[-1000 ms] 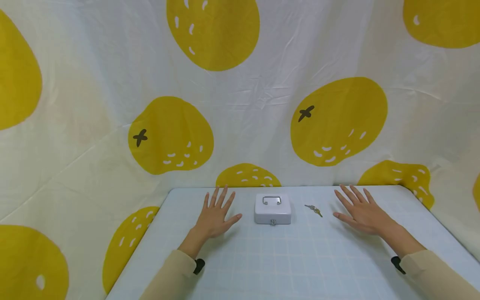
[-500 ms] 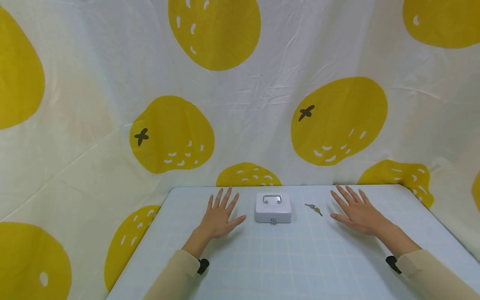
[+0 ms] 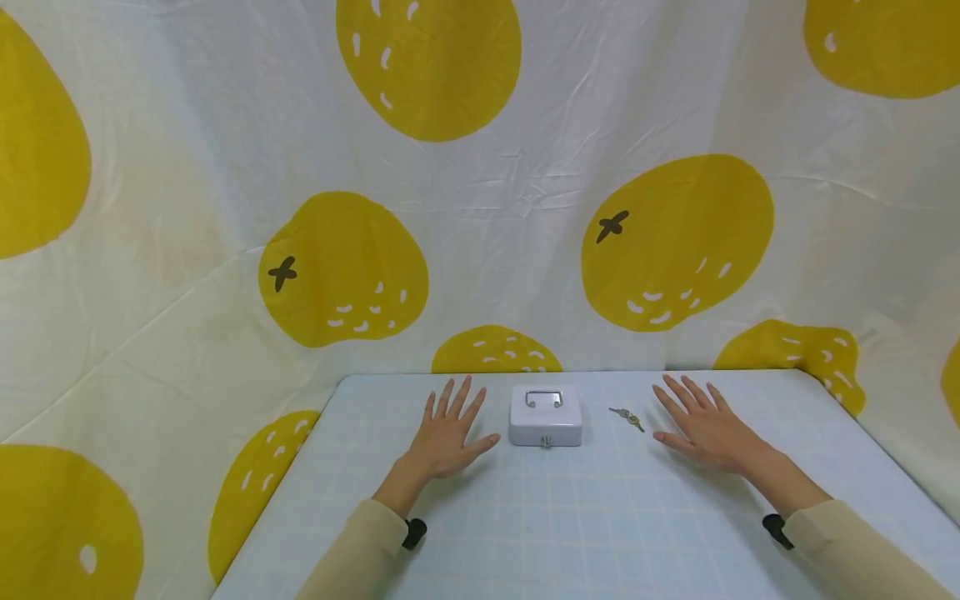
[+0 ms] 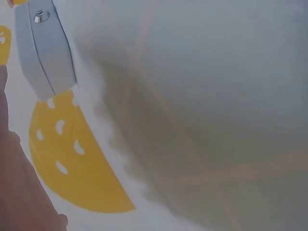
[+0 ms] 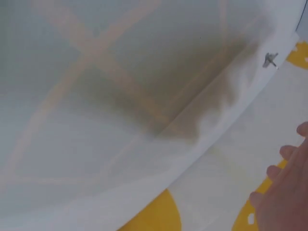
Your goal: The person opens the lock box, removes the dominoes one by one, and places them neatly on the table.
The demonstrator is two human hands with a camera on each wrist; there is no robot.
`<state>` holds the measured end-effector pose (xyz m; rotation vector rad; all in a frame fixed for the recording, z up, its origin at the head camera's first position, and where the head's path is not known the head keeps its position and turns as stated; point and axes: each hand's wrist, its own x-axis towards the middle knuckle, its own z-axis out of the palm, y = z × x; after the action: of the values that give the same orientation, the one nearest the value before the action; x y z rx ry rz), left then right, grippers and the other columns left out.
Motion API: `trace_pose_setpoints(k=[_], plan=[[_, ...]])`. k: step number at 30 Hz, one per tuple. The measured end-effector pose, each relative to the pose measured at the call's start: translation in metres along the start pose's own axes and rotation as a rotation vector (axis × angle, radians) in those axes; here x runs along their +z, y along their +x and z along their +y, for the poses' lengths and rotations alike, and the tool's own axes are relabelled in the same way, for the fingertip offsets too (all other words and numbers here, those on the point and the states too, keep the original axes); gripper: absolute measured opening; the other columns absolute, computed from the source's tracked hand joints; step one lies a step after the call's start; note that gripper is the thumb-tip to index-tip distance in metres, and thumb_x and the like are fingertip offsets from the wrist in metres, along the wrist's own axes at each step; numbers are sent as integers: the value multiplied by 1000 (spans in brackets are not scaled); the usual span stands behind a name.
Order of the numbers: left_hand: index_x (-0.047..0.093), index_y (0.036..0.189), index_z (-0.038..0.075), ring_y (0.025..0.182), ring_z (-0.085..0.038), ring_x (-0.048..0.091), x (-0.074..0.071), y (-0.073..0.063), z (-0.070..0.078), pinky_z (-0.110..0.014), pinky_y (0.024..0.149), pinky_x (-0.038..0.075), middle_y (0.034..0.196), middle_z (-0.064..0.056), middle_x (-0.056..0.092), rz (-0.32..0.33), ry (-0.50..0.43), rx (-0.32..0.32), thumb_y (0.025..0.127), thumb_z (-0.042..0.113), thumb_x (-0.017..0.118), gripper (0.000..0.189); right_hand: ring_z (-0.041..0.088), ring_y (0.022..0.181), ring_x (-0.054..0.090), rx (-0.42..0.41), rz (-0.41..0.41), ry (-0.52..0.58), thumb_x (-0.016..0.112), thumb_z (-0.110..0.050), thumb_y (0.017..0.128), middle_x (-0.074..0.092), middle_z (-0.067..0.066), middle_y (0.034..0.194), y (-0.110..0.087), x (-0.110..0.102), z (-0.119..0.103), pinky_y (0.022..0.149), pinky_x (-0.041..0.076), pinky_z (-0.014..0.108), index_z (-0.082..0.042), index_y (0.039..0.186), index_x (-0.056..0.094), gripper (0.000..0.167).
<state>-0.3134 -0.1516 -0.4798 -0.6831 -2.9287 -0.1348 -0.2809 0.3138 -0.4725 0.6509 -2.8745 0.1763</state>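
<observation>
A small white cash box [image 3: 546, 417] with a folding metal handle on its lid sits toward the back of the table, its lid down. Its silver lock [image 4: 41, 16] shows on the front face in the left wrist view. To the right of the box lie small metal keys [image 3: 627, 418], which appear in the right wrist view as a dark little shape. My left hand [image 3: 444, 442] is spread left of the box, thumb toward it and apart from it. Right of the keys, my right hand [image 3: 708, 433] has its fingers extended and touches nothing. Shadows fall beneath both hands.
The table [image 3: 540, 525] has a pale blue checked cover. Behind it and along the sides hangs a white curtain [image 3: 502, 250] printed with large yellow fruit. A dark band [image 3: 414, 533] sits at the left wrist, and another band [image 3: 777, 531] at the right.
Both hands have drifted inward, the left one rightward toward the box and the right one leftward toward the keys. Box and keys stay where they were.
</observation>
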Motion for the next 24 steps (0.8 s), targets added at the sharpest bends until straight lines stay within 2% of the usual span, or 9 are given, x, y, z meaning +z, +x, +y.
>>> trace_pose_setpoints(k=[14, 24], plan=[[12, 166, 27, 157, -36, 1, 8, 6, 9, -64, 120, 7, 173, -7, 0, 13, -47, 7, 96, 79, 33, 90, 52, 147, 21, 7, 8, 73, 60, -50, 100, 27, 27, 162, 4, 8, -13, 113, 14, 72, 0, 156, 35, 79], [12, 166, 27, 157, -37, 4, 11, 10, 15, -63, 121, 8, 173, -6, 2, 13, -82, 1, 96, 79, 34, 90, 54, 145, 25, -7, 38, 155, 61, -46, 101, 26, 28, 162, 9, 12, -17, 110, 21, 70, 3, 156, 34, 78]])
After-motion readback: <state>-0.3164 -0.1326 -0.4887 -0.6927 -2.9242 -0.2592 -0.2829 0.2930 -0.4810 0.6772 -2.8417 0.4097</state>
